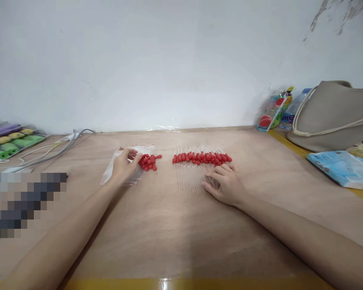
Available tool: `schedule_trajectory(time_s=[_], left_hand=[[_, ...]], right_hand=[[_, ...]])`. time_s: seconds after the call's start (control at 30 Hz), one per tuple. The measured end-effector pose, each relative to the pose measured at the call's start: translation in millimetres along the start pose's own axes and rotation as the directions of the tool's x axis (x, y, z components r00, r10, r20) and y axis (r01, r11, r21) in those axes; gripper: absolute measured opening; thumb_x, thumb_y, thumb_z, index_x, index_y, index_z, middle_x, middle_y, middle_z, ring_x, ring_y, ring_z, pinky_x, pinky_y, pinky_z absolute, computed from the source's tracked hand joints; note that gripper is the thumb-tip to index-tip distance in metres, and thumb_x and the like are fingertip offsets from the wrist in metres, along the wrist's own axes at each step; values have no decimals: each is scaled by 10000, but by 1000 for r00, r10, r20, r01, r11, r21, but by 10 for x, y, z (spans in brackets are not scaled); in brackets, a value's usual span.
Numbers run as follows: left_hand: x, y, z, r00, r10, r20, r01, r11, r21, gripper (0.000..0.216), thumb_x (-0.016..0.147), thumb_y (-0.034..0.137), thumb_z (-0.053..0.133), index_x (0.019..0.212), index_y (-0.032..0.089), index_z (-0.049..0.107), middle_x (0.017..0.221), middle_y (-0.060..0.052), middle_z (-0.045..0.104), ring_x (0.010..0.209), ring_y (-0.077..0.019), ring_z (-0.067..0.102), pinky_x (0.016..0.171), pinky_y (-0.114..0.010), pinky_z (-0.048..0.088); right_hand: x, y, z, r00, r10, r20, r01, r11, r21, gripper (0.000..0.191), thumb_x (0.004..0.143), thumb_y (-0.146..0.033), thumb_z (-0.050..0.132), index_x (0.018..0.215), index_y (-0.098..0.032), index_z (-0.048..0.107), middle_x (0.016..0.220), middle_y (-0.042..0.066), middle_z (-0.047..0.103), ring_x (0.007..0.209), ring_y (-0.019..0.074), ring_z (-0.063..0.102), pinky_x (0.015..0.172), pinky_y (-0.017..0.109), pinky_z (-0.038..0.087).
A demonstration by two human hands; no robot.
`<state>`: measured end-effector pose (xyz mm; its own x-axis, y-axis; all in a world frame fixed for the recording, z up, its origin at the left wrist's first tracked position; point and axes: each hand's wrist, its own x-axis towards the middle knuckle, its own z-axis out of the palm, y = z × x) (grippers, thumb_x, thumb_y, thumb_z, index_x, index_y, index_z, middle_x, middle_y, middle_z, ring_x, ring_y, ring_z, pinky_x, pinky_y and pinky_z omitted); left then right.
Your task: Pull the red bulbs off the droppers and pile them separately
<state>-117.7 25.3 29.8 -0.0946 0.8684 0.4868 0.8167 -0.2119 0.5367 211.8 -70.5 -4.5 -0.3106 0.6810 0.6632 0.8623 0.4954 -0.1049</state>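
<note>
My left hand (125,163) reaches over clear plastic zip bags (110,169), its thumb beside a small heap of red rubber bulbs (149,162). The thumb and fingers are apart, and I see nothing held between them. Right of the heap lies a row of thin, clear dropper tubes (189,177), side by side, with a band of red bulbs (199,157) across their middle. My right hand (226,183) rests at the right end of the tubes, thumb and fingers apart, touching them. Its palm side is hidden.
A white wall (169,72) borders the table's back. At left are cables (63,147) and packed green and purple rolls (13,139). At right stand bottles (272,112), a grey bag (332,112) and a blue tissue pack (339,167). Yellow tape (199,284) edges the front.
</note>
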Motion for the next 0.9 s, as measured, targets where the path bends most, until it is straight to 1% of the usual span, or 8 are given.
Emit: schedule_trajectory(time_s=[0.1,0.2,0.3,0.37,0.53,0.67,0.77,0.9], left_hand=[[-18,54,-23,994,86,-64,-82,995,52,222,781,387,480,846,189,555,837,-21,619,772,-173,564,673,-283,423],[-65,198,0,956,264,-127,-246,959,142,197,796,359,480,814,188,576,845,-30,611,844,-192,539,779,-325,404],[-121,405,109,903,428,-41,-409,885,224,191,796,352,497,775,198,607,865,-39,597,893,-207,511,840,-363,368],[-146,537,218,878,477,38,-470,844,259,204,782,379,521,759,203,620,918,-50,586,937,-229,490,847,-387,353],[-145,704,455,857,494,145,-514,809,286,289,772,460,515,758,190,613,975,-85,560,967,-262,464,815,-421,351],[-121,709,551,851,495,174,-525,810,261,247,783,417,516,739,192,609,977,-77,562,979,-262,459,812,-426,352],[-127,713,588,870,477,127,-493,835,243,208,795,351,510,720,183,608,971,-76,569,974,-256,465,814,-421,354],[-205,700,559,890,455,-20,-442,874,204,187,804,322,507,745,180,614,1006,-79,564,982,-251,464,826,-413,357]], right_hand=[[4,-4,-12,1000,-3,23,3,1000,3,277,756,-452,555,811,-201,661,768,37,595,736,160,490,770,349,266],[9,-7,-21,1000,0,28,0,1000,8,284,762,-456,549,815,-200,661,789,41,593,743,161,496,778,349,271],[7,-1,-20,1000,-3,1,3,1000,7,272,771,-443,544,803,-200,660,780,39,589,738,156,492,761,339,271],[2,7,-15,1000,3,-27,-2,1000,9,250,776,-422,547,790,-199,660,757,34,587,724,150,486,748,332,268],[-5,30,10,994,53,-92,-49,998,44,210,790,-375,541,757,-202,656,727,20,588,712,141,490,747,329,266],[3,33,17,989,72,-128,-64,995,70,212,812,-348,520,735,-203,653,715,20,587,707,138,495,744,326,274],[5,32,14,988,72,-138,-61,995,82,220,819,-336,510,720,-200,651,710,20,587,701,135,496,734,321,279],[-2,49,24,984,87,-153,-74,993,94,201,816,-326,513,746,-200,652,707,21,587,691,137,502,727,326,294]])
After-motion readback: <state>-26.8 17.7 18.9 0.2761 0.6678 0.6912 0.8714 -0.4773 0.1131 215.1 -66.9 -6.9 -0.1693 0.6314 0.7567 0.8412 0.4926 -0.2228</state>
